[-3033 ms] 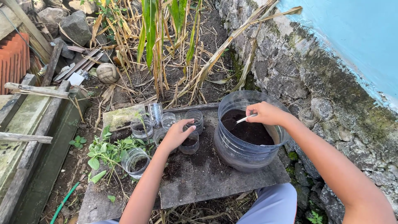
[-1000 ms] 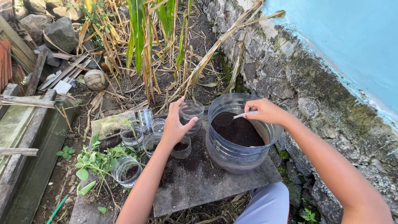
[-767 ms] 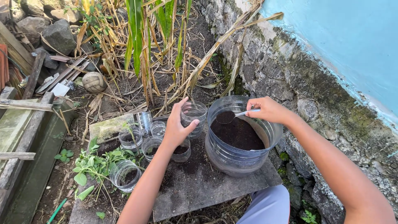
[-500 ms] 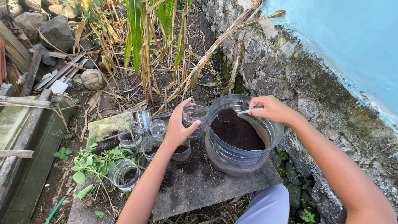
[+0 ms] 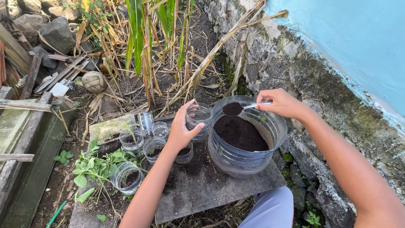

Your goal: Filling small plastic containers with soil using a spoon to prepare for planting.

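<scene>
Raised since the earlier frame: small clear cup [image 5: 199, 119], now clasped in the left hand [image 5: 182, 131] beside the large clear tub [image 5: 248, 137] of dark soil. Right hand [image 5: 282, 103] pinches a spoon [image 5: 238, 108] heaped with soil over the tub. Other cut cups [image 5: 131, 139] stand on the grey slab [image 5: 219, 190]; weeds [image 5: 95, 165] alongside.
</scene>
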